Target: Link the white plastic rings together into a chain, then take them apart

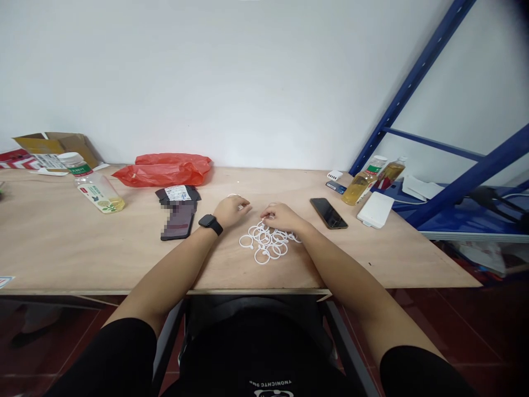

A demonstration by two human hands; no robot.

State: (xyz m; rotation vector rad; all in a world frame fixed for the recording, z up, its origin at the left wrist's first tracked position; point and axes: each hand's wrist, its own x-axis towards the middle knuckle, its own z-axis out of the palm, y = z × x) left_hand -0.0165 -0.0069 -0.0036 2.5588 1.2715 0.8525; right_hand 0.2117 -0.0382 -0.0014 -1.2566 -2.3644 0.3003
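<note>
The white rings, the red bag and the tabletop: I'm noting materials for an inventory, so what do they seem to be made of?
White rings: probably smooth plastic, judging by their even white colour and slender shape.
Red bag: thin, slightly shiny plastic film, by its crinkles and highlights.
Tabletop: wood, perhaps plywood, apparently matt, by its pale, faint grain.

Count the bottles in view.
3. One bottle is left of the red bag; a second bottle is right of the phone; a third bottle is just to its right, partly hidden behind it. More may be out of sight.
</note>
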